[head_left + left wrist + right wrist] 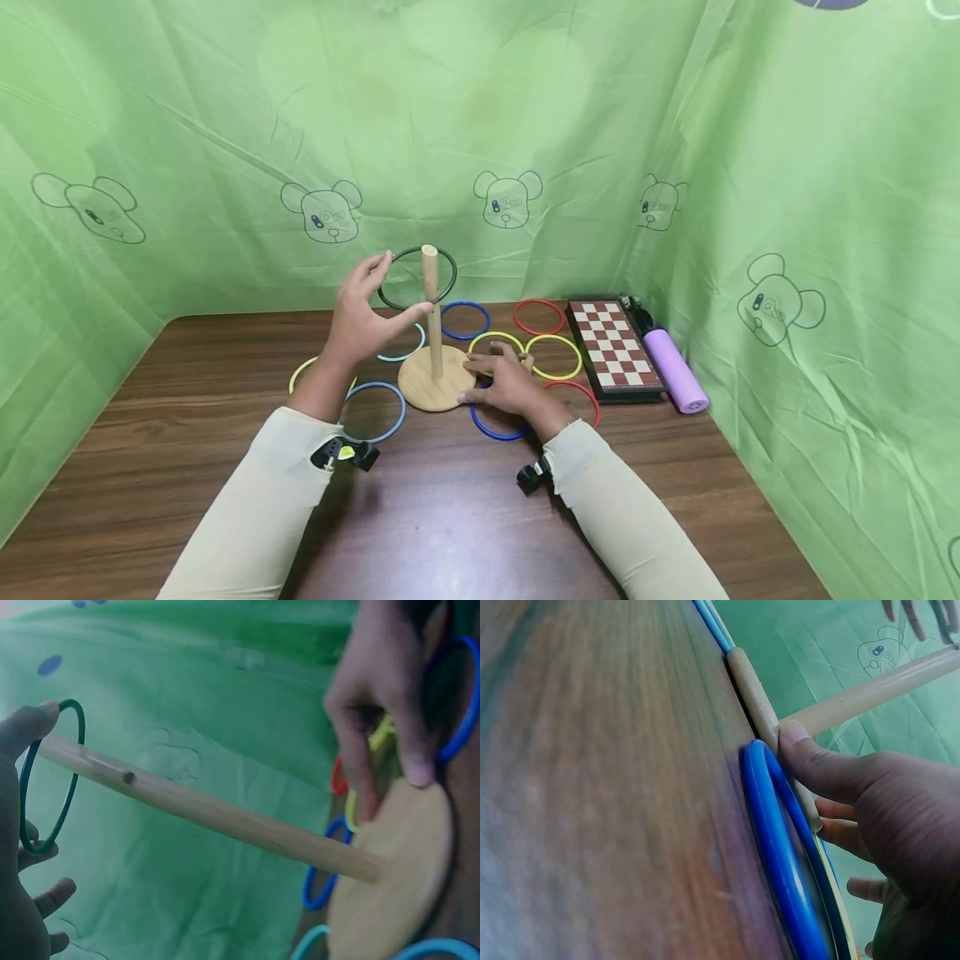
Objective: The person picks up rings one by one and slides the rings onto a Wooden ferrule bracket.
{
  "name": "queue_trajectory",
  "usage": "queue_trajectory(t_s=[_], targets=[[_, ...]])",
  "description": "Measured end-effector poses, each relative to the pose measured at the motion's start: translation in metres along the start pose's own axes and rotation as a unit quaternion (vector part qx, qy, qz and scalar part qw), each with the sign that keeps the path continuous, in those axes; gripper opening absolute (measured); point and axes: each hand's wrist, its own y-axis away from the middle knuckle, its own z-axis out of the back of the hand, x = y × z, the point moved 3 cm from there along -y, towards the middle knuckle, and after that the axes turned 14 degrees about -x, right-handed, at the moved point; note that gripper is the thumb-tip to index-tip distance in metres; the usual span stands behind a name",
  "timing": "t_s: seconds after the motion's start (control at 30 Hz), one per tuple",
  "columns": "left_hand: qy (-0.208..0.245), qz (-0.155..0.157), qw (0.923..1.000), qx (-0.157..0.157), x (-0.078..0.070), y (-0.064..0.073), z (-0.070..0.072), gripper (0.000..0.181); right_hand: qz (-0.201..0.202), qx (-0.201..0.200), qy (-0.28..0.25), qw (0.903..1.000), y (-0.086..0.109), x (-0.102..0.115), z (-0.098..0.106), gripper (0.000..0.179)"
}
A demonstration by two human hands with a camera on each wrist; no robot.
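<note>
My left hand [360, 321] pinches a dark green ring [454, 283] between thumb and fingers at the top of a wooden post [436, 342]. In the left wrist view, the tip of the post shows inside the ring [81, 724]. The post stands upright on a round wooden base [420, 387]. Low on the right side, my right hand [510, 383] grips the rim of that base, with the thumb [817, 761] on the near side and fingertips farther round. Part of a blue ring [498, 435] lies beneath this hand.
Several rings lie around the base: light blue [375, 440], yellow [553, 337], red [538, 301] and blue [465, 303]. To the right are a checkered game board [618, 354] and a purple cylinder [675, 371]. Green curtains [450, 125] enclose the table [435, 533].
</note>
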Motion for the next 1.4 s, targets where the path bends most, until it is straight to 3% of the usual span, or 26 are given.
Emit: queue_trajectory(t_s=[0.2, 0.67, 1.0, 1.27, 1.4], targets=[[-0.016, 0.042, 0.9981, 0.042, 0.025, 0.024, -0.006, 0.096, -0.005, 0.001, 0.001, 1.0000, 0.000, -0.001, 0.000, 0.070], [-0.083, 0.041, 0.9896, 0.110, 0.062, 0.069, -0.023, 0.098, -0.013, 0.008, 0.005, 0.9999, 0.002, 0.000, 0.000, 0.072], [-0.128, 0.024, 0.9807, 0.145, 0.075, 0.089, -0.034, 0.096, -0.001, -0.002, 0.003, 1.0000, 0.001, -0.001, 0.000, 0.070], [-0.177, 0.003, 0.9644, 0.197, 0.088, 0.097, -0.038, 0.099, -0.010, 0.001, -0.005, 0.9999, 0.001, 0.001, 0.000, 0.072], [-0.178, -0.003, 0.9632, 0.201, 0.090, 0.099, -0.038, 0.096, -0.018, -0.001, -0.002, 0.9998, 0.000, 0.001, -0.001, 0.072]])
